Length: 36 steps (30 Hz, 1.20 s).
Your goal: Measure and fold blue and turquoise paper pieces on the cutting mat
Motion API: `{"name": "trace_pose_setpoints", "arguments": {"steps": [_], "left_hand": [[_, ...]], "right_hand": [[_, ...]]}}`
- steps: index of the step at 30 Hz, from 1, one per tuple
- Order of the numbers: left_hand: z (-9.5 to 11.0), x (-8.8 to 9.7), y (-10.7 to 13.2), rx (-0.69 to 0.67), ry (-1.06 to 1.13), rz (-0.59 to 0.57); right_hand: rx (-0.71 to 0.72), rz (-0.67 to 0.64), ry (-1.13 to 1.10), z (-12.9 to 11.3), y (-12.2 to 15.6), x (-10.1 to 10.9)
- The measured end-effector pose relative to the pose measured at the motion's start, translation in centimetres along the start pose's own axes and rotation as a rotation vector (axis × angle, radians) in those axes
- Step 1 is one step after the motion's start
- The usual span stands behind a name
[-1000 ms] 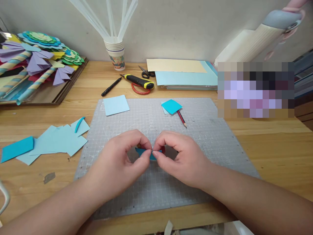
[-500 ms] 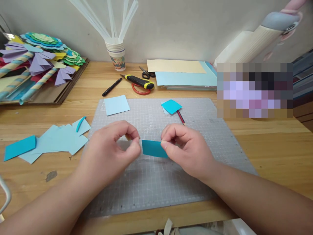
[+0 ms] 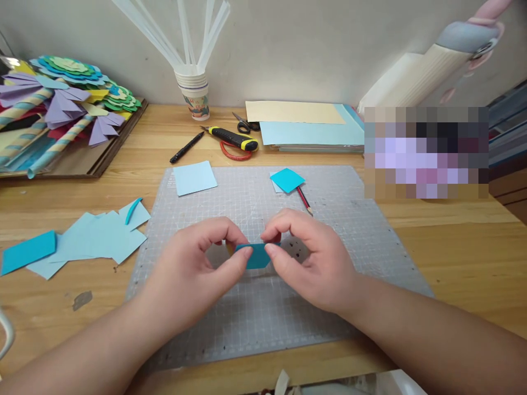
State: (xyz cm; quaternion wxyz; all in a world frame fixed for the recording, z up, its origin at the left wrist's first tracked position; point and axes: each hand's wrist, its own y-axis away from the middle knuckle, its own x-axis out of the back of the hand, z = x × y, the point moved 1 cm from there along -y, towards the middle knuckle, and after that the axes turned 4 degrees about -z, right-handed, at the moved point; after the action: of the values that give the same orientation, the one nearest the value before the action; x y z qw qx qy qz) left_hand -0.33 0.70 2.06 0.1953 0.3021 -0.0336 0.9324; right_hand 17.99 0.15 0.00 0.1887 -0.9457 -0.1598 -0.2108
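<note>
A small piece of teal paper point(image 3: 257, 257) is held above the grey cutting mat point(image 3: 230, 323). My left hand point(image 3: 206, 258) pinches its left end between thumb and forefinger. My right hand point(image 3: 308, 258) has thumb and forefinger closed on its right part. Beyond my right hand, a bright blue paper piece point(image 3: 288, 180) overlaps a paler one, and a dark red pencil point(image 3: 304, 201) pokes out from beneath. A pale blue paper square point(image 3: 195, 178) lies at the mat's far left corner.
Pale blue sheets point(image 3: 90, 236) and a teal piece point(image 3: 28, 252) lie left of the mat. Behind it are a black pen point(image 3: 186, 147), a yellow-black utility knife point(image 3: 233, 137), scissors point(image 3: 245, 124), stacked paper point(image 3: 308, 134) and paper cups point(image 3: 195, 99) holding white strips. Paper flowers point(image 3: 68, 93) fill the far left.
My left hand has moved right and now grips the paper's left end. The paper has tilted and shows a narrower face with an angled lower right corner.
</note>
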Motion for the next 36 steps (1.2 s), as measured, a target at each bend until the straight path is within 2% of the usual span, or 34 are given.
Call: {"name": "trace_pose_setpoints", "arguments": {"steps": [3, 9, 17, 20, 22, 24, 28, 32, 36], "left_hand": [[0.0, -0.4, 0.3, -0.108, -0.051, -0.017], [0.0, -0.5, 0.5, -0.288, -0.115, -0.058], [0.4, 0.0, 0.5, -0.258, -0.107, 0.066], [0.2, 0.3, 0.6, -0.250, -0.090, 0.105], [0.1, 0.6, 0.7, -0.232, -0.060, 0.142], [0.0, 0.7, 0.6, -0.195, -0.017, 0.167], [-0.4, 0.5, 0.3, -0.091, 0.042, 0.171], [-0.8, 0.3, 0.2, -0.043, 0.010, 0.219], [-1.1, 0.1, 0.4, -0.027, -0.005, 0.249]], "right_hand": [[0.101, -0.045, 0.173, -0.2, 0.2, -0.2], [0.197, -0.043, 0.302, -0.6, 0.2, -0.3], [0.176, 0.060, 0.388, -0.1, -0.4, 0.4], [0.098, 0.118, 0.390, 0.3, -0.7, 0.9], [-0.011, 0.164, 0.308, 0.5, -0.9, 1.2], [-0.124, 0.147, 0.104, 0.6, -0.9, 1.2], [-0.224, -0.039, -0.297, 0.6, -0.6, 0.7], [-0.250, -0.058, -0.443, 0.6, -0.3, 0.3], [-0.350, -0.036, -0.472, 0.7, -0.3, -0.2]]}}
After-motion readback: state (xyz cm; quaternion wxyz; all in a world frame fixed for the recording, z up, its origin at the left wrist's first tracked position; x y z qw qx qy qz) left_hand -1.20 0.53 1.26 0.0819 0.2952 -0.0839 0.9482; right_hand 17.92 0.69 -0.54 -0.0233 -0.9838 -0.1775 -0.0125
